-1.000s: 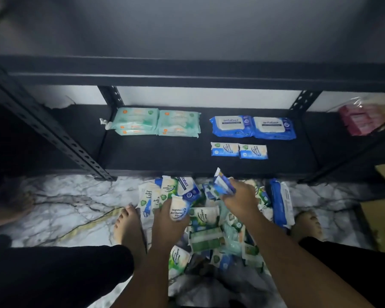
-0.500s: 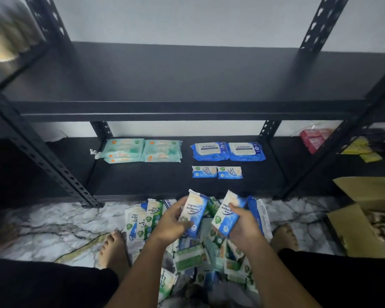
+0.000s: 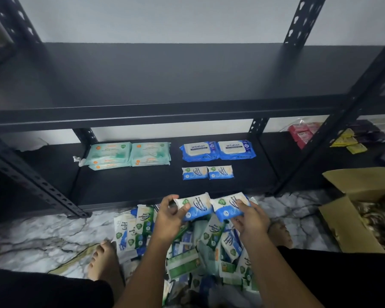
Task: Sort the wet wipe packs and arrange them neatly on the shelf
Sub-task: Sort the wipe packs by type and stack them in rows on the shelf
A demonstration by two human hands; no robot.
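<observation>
The person holds two small blue and white packs, one in each hand, right next to each other. The left hand (image 3: 168, 221) has its thumb and fingers curled round the left pack (image 3: 195, 206). The right hand (image 3: 250, 221) grips the right pack (image 3: 230, 205) the same way. Both packs are held up above the pile, near the front edge of the lower shelf (image 3: 131, 185).

Under the hands, at 6 o'clock, a messy pile of packs (image 3: 187, 252) lies on the marble floor (image 3: 31, 236). Some are blue, some are green, and they lie on top of each other.

At 12 o'clock from the hands, two more small blue packs (image 3: 195, 173) lie flat on the lower shelf, side by side. Behind them, further toward 12 o'clock, sit two big blue packs (image 3: 198, 151), also side by side. At 10 o'clock are the light green packs (image 3: 111, 153), in two stacks next to each other.

The upper shelf (image 3: 165, 74) is above all of this. At 2 o'clock, past a shelf post, are some red packs (image 3: 301, 135) and yellow packets (image 3: 349, 143). At 3 o'clock a brown cardboard box (image 3: 347, 218) stands open on the floor. A bare left foot (image 3: 105, 261) is at 8 o'clock from the pile, and a bare right foot (image 3: 279, 233) is at 3 o'clock.
</observation>
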